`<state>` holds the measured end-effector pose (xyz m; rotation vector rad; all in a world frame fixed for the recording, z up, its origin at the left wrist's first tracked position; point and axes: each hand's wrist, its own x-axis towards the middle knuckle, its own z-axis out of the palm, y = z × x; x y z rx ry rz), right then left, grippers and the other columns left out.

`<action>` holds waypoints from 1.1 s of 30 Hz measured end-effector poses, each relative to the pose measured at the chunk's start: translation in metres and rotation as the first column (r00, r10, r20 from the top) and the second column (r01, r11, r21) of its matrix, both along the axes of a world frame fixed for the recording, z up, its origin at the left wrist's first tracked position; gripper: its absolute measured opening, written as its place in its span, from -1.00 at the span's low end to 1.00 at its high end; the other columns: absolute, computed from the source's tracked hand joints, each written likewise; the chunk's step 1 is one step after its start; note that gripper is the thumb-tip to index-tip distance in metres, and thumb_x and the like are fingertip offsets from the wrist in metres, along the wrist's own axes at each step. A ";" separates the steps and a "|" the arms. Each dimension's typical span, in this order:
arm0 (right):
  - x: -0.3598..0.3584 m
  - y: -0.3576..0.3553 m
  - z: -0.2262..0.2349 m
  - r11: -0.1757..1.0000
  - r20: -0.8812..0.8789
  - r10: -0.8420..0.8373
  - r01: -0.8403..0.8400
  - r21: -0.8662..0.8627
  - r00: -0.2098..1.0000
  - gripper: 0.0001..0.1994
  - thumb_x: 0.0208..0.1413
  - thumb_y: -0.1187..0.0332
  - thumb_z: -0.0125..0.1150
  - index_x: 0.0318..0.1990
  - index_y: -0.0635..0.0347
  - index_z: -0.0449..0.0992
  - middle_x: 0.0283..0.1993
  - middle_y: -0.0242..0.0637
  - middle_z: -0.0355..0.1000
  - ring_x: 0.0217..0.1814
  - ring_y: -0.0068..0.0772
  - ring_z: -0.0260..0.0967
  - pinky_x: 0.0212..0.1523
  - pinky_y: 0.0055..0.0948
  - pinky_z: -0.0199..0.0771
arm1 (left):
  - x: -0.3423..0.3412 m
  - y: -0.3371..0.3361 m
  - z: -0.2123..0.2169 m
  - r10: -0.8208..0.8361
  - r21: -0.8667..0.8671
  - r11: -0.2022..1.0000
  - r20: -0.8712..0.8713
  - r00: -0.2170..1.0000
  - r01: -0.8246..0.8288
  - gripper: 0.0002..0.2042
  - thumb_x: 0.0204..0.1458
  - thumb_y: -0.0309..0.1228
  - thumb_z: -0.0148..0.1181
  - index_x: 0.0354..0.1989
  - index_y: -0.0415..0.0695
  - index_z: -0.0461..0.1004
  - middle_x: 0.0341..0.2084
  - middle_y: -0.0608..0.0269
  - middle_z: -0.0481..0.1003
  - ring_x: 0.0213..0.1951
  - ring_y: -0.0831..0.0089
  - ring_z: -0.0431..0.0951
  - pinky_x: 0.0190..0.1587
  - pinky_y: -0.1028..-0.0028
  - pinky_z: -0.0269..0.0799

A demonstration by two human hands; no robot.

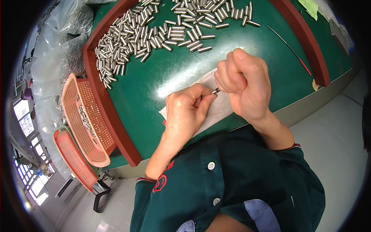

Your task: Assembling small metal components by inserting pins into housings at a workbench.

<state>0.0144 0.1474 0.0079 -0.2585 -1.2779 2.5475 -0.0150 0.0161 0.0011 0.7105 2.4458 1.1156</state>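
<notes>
My left hand (184, 106) pinches a small shiny metal cylinder (214, 92) between thumb and fingertips, above the middle of the green table. Right beside it, my right hand (247, 83) is closed in a fist, thumb on top. A short dark piece shows between the cylinder and the right fingers; whatever else the fist holds is hidden. Beneath both hands lies a whitish cloth (221, 111). Many loose metal cylinders (148, 38) are spread over the far and far-left part of the table.
Dark red wooden rails (110, 112) edge the table. A thin tool with a red handle (304, 66) lies near the right rail. At the left, a pink basket (96, 133) holds more cylinders, with another pink basket (75, 160) beside it. Clear plastic bags (60, 50) stand behind them.
</notes>
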 end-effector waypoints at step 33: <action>0.008 0.018 0.000 0.979 -0.080 -0.044 0.027 -0.204 0.996 -0.60 0.13 0.25 -0.35 -0.77 0.04 -0.01 -0.83 -0.51 -0.13 -0.77 -0.66 -0.34 -0.71 -0.57 -0.28 | -0.049 0.037 0.008 -0.018 -0.042 0.999 -0.339 0.941 0.004 -0.88 -0.24 -0.50 0.20 -0.49 -0.23 0.45 -0.67 0.11 0.43 -0.67 0.26 0.41 -0.57 0.40 0.28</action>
